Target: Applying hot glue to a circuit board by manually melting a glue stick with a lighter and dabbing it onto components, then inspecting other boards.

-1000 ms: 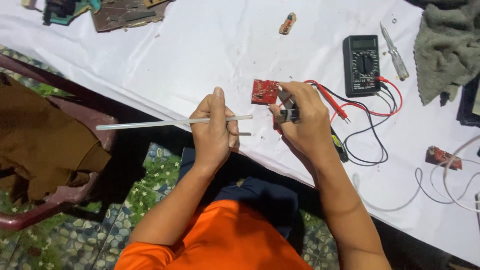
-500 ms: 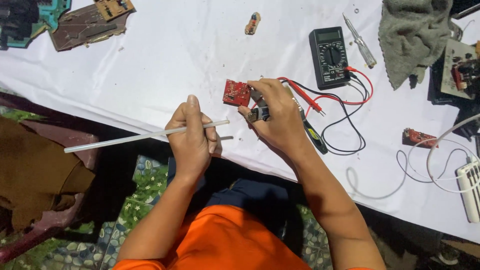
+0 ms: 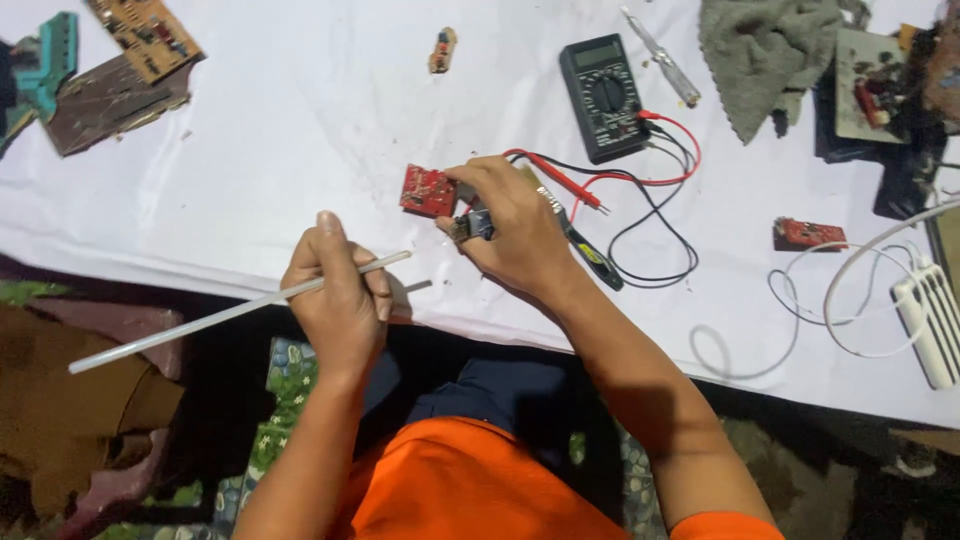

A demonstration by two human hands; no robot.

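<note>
Both hands now sit lower and nearer the table's front edge than a second ago, and the white rod's free end has dropped toward the lower left. The left hand (image 3: 338,300) is closed around a long thin white plastic rod (image 3: 205,320), fingers pressed together over it, thumb along the top; the rod's short end pokes out to the right of the fist, just above the table edge, and its long end runs off left over the dark gap beside the table. The right hand (image 3: 515,230) pinches a small dark metal part (image 3: 472,226) between thumb and fingertips; what kind of part it is cannot be told. Just beside that pinch, up and to the left, a small square red circuit board (image 3: 428,190) lies flat on the white cloth-covered table (image 3: 250,150), close to the fingertips. Behind the right hand run red and black test leads (image 3: 640,200), looping to a black handheld multimeter (image 3: 605,95) with a round dial and a grey screen at its top. Further right lie a second small red board (image 3: 808,234), a white coiled cable (image 3: 800,310) and a white ribbed block (image 3: 930,320). A grey rag (image 3: 770,50) sits at the top right, and brown and teal circuit boards (image 3: 120,70) at the top left.
</note>
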